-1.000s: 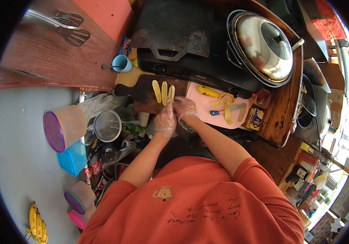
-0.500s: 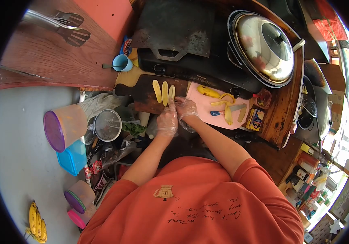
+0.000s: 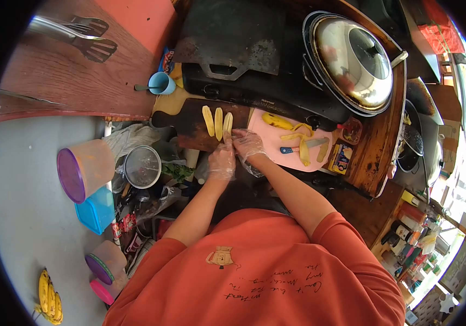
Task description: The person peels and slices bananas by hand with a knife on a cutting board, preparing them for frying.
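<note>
Three long, pale strips of peeled banana (image 3: 219, 124) lie side by side on a dark wooden cutting board (image 3: 189, 127). My left hand (image 3: 222, 162), in a clear plastic glove, has its fingers at the near end of the rightmost banana strip (image 3: 228, 124). Close beside it, my right hand (image 3: 249, 145), gloved too, brings its bent fingertips to the same strip. Both hands look closed there, though the fingers partly hide the strip's lower end. To the right, a pink cutting board (image 3: 263, 127) holds an unpeeled banana (image 3: 277, 121), banana peel (image 3: 304, 152) and a blue-handled knife (image 3: 287, 150).
Behind the boards stands a black stove (image 3: 276, 100) with a flat griddle (image 3: 233, 32) and a large lidded pan (image 3: 347, 60). A light-blue cup (image 3: 161, 83) sits at the left. Containers, including a purple-lidded tub (image 3: 72, 175), and a banana bunch (image 3: 49, 298) are lower left.
The view has shifted very slightly. Both hands stay at the rightmost banana strip with barely any movement, and the strips lie as before.
</note>
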